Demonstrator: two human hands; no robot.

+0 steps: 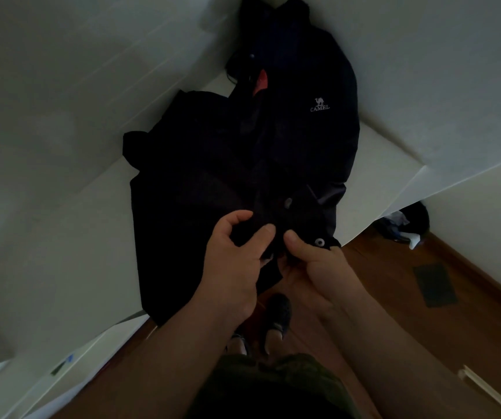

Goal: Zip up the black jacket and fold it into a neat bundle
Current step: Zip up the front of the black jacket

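The black jacket (pixel 243 164) lies lengthwise on the white surface (pixel 376 164), its long axis running straight away from the person: collar and hood end farthest off, up in the corner where the white walls meet, and hem end nearest, hanging over the surface's front edge. Everything the next move needs sits at that hem.

Both hands are on it. The left hand (pixel 237 261) pinches one front edge of the jacket between thumb and curled fingers (pixel 237 217); the right hand (pixel 318 267) holds the other front edge just beside it, thumb on top — its fingers are tucked under the cloth and mostly hidden. A silver snap (pixel 320 242) shows on the hem right beside the right thumb, another (pixel 287 202) a little farther up the front.

The two hands are nearly touching, so the zipper ends should be between them, though the dark cloth hides the teeth and slider. Judging from this, the zip is not yet started — once joined, the pull would run away from the body toward the white camel logo (pixel 320 104) and the collar.
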